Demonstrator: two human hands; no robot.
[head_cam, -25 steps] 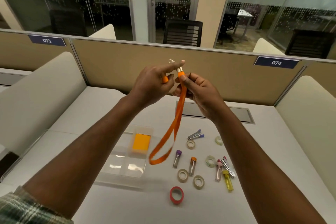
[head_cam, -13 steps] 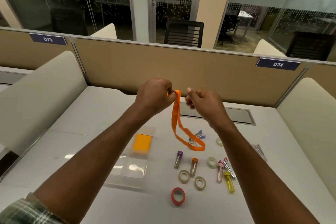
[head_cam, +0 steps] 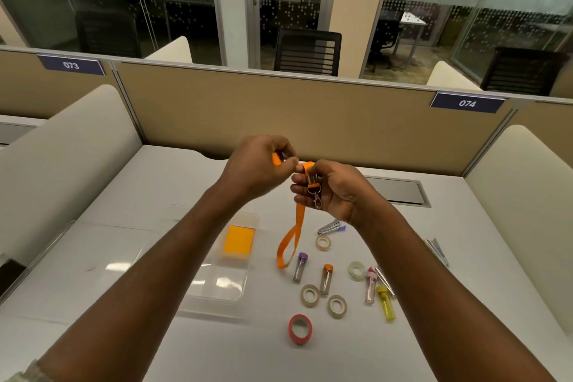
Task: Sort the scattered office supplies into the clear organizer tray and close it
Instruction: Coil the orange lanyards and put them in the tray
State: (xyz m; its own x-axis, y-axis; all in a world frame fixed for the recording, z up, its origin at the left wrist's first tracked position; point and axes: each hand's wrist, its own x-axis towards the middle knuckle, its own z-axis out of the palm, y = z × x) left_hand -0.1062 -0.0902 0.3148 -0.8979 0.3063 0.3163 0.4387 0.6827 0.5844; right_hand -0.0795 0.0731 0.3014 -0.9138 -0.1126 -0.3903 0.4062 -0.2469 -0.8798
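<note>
Both hands hold an orange lanyard [head_cam: 291, 239] above the white desk. My left hand [head_cam: 257, 166] pinches one part of the strap. My right hand [head_cam: 331, 189] grips the end with the metal clip [head_cam: 317, 199], and a loop of strap hangs down from it toward the desk. The clear organizer tray [head_cam: 217, 285] lies open below my left forearm, with an orange sticky-note pad [head_cam: 238, 240] in one far compartment. Part of the tray is hidden by that arm.
Loose on the desk to the right of the tray: small capped tubes [head_cam: 300, 267], clear tape rolls [head_cam: 310, 295], a red tape roll [head_cam: 300, 329], a yellow item [head_cam: 386, 304], a stapler remover [head_cam: 331, 226], metal clips [head_cam: 437, 250]. A tan partition [head_cam: 279, 115] walls off the desk's far edge.
The hands have come down and gathered the lanyard. The metal clip end moved into my right hand, and the hanging loop is shorter and swings to the left.
</note>
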